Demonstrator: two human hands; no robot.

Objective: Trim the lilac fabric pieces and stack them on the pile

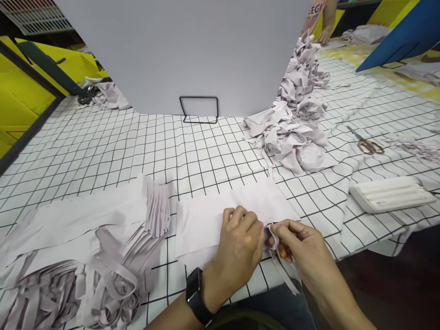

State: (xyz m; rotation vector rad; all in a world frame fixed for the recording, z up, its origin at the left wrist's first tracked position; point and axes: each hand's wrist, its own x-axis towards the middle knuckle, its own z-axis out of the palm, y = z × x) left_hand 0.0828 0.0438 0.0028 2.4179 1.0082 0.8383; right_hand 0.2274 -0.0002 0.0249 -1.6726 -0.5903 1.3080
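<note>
A flat pale-lilac fabric piece (220,213) lies at the table's near edge, pressed under the left hand (239,247); its strap end is pinched by the right hand (302,250). A neat finished stack (103,229) sits left, a tangled unprocessed heap (292,133) beyond, apparently remaining.

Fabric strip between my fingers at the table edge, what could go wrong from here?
The strip pinched by the left hand and right hand hangs over the table edge, so it could slip to the floor. The flat fabric piece under the left hand might shift or crease. The stacked pieces beside it could be nudged out of order.
</note>
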